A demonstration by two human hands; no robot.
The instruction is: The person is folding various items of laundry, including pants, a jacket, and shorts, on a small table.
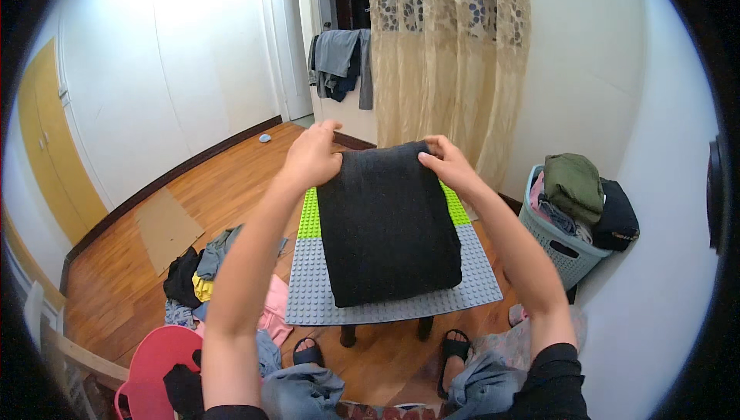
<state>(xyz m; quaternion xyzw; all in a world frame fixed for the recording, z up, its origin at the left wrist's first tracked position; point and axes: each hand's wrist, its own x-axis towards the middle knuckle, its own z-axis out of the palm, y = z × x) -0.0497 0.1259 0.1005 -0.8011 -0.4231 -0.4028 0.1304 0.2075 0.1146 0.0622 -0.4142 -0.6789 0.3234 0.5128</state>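
A folded black garment [389,227] lies in a thick rectangular stack on a small table with a studded top [304,281], grey in front and bright green behind. At its far left corner, my left hand [314,154] grips the cloth, thumb on the near side and some fingers stretched past the edge. The far right corner is pinched by my right hand [447,162], its thumb on top and its fingers behind. The far edge is slightly raised toward me. Which kind of garment it is, I cannot tell from the folds.
To the right stands a light blue laundry basket [566,262] piled with clothes, an olive green garment [574,187] on top. A heap of clothes [185,277] lies on the wooden floor at left, near a red chair [158,358]. Flat cardboard [166,227] lies farther back. A beige curtain [447,73] hangs behind.
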